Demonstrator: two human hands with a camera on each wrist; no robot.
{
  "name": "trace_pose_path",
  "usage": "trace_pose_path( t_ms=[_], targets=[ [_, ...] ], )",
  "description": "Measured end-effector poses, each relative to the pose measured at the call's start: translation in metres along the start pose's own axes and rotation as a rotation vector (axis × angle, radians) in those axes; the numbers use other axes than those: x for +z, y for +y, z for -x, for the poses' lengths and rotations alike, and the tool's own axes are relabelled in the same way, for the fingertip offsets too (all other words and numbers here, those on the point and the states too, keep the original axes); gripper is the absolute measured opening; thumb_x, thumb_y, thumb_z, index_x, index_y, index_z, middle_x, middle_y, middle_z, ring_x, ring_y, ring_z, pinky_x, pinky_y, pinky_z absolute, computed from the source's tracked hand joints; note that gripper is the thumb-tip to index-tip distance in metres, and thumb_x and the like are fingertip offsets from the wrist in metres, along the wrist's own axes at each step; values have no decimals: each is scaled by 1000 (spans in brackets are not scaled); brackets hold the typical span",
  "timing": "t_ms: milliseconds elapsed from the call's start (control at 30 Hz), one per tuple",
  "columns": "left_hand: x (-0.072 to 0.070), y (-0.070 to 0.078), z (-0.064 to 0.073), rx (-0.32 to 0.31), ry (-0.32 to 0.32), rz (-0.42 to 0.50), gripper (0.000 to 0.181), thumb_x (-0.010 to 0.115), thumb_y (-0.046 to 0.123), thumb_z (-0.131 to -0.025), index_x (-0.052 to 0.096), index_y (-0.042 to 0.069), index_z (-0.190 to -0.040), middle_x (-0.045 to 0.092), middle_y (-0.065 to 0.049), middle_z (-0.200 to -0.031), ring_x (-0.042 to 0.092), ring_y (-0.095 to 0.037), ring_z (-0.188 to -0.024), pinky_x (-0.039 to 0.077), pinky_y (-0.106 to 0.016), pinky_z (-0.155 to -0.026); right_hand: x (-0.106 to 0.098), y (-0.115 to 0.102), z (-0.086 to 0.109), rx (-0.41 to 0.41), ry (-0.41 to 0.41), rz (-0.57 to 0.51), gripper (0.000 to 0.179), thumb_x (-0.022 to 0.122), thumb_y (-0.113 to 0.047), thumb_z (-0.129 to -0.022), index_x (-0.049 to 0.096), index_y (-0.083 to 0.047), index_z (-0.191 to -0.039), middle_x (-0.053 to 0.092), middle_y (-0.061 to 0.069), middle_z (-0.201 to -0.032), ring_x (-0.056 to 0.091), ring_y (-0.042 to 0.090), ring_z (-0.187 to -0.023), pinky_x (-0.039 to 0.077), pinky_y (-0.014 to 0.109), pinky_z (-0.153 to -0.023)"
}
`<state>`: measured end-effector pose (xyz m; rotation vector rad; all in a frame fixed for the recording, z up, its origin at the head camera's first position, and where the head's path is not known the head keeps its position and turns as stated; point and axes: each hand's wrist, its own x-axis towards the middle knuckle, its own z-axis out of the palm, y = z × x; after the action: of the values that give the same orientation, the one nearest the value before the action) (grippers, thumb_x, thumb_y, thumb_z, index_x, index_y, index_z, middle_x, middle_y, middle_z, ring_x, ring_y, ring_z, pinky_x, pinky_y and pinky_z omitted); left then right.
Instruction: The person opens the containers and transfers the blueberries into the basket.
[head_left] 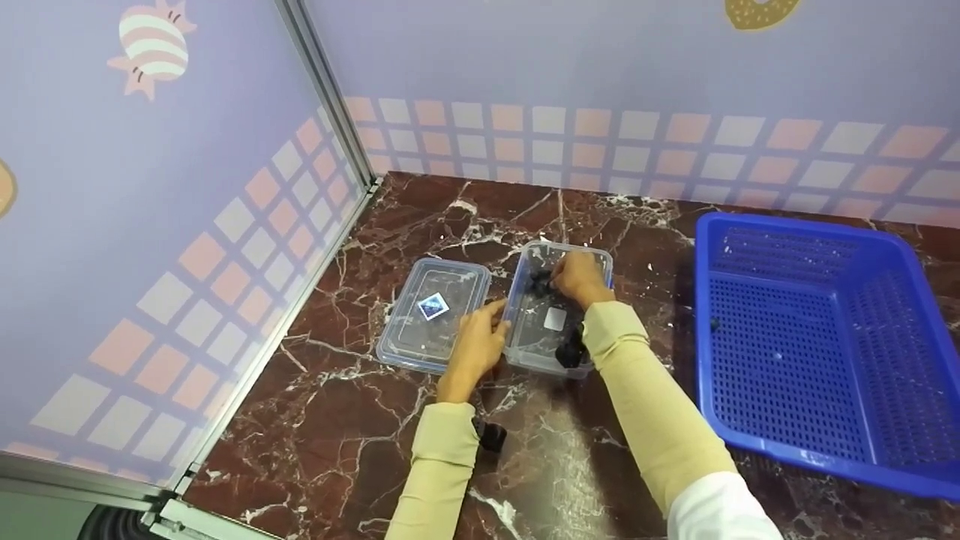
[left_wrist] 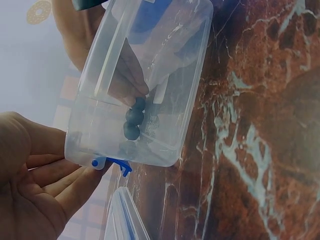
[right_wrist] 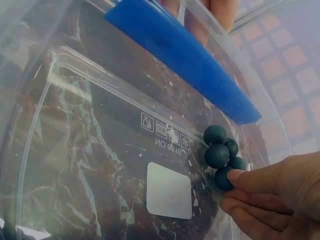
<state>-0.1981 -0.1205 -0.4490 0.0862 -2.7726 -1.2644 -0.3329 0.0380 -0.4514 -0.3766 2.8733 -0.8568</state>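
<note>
In the head view, a clear plastic box (head_left: 555, 319) stands on the table, with a blue latch (right_wrist: 185, 60) on its side. My left hand (head_left: 480, 341) touches the box's left wall from outside with its fingers and thumb. Down inside the box is my right hand (head_left: 579, 277), whose thumb and fingers (right_wrist: 250, 182) pinch a small dark blue ball (right_wrist: 223, 178). That ball lies in a cluster of several similar round balls, like blueberries, against the box wall. To the left of the box lies its clear lid (head_left: 405, 330), flat, bearing a blue-and-white sticker (head_left: 433, 306).
A large blue plastic basket (head_left: 772, 450) with perforated walls stands at the right. Behind the dark red marbled table (head_left: 337, 420) rises a purple patterned wall (head_left: 525, 60); another wall panel (head_left: 150, 225) runs along the left. A small black device sits at each wrist.
</note>
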Motion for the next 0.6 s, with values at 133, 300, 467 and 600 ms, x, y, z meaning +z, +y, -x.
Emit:
trace_pose_path(
  t_ms=[133, 300, 467, 600],
  targets=[
    [-1, 1, 0, 16, 12, -4, 38, 59, 5, -91, 58, 1, -129, 68, -18, -113, 68, -26, -99, 53, -37, -88, -1, -1, -1, 2, -6, 14, 11, 72, -7, -75, 74, 1, -83, 72, 19, -95, 65, 38, -96, 50, 46, -88],
    [0, 1, 1, 40, 25, -12, 37, 59, 4, -91, 59, 0, -127, 70, -18, -107, 69, -26, -95, 54, -38, -85, 0, 1, -1, 13, -20, 23, 12, 72, -8, -75, 73, 1, -84, 71, 20, -97, 64, 39, -96, 50, 47, -88],
    [0, 0, 2, 41, 25, -8, 37, 59, 3, -91, 59, 0, -128, 71, -19, -106, 69, -25, -94, 55, -38, -84, 0, 2, 0, -9, -13, 22, 13, 72, -8, -75, 74, 1, -84, 71, 20, -96, 64, 39, -98, 50, 46, -89],
    [0, 0, 1, 36, 19, -14, 37, 59, 3, -91, 58, 0, -128, 70, -19, -107, 69, -26, -95, 54, -38, -85, -3, -1, 1, -20, -5, 31, 12, 70, -8, -76, 74, 1, -83, 72, 19, -95, 65, 38, -95, 50, 46, -87]
  ],
)
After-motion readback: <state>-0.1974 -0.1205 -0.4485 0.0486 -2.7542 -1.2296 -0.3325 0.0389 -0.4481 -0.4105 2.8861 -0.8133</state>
